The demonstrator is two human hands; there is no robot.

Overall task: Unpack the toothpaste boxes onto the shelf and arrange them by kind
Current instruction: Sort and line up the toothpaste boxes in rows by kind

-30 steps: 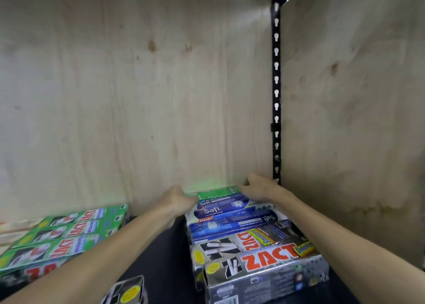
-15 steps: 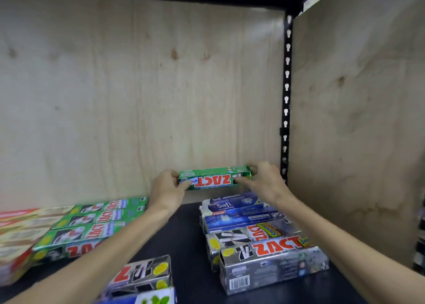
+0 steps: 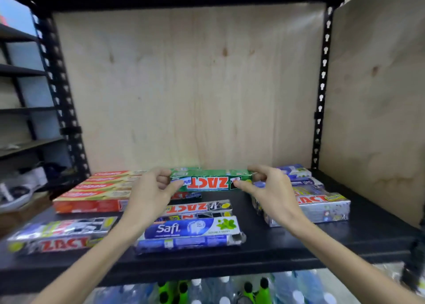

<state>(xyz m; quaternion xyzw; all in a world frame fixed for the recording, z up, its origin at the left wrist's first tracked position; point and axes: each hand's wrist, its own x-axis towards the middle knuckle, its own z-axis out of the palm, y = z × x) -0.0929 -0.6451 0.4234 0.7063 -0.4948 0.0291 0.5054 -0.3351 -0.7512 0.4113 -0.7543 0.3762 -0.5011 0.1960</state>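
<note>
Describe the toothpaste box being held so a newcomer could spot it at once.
On the black metal shelf backed by plywood, look mid-shelf above the lying boxes. The green ZACT carton is gripped at its ends by the left hand and right hand. It is the only box off the shelf, its red logo upside down.

Even, soft light on the plywood back panel (image 3: pixel 188 92), whose edges bow from wide-angle distortion; boxes below it smear with motion blur
</note>
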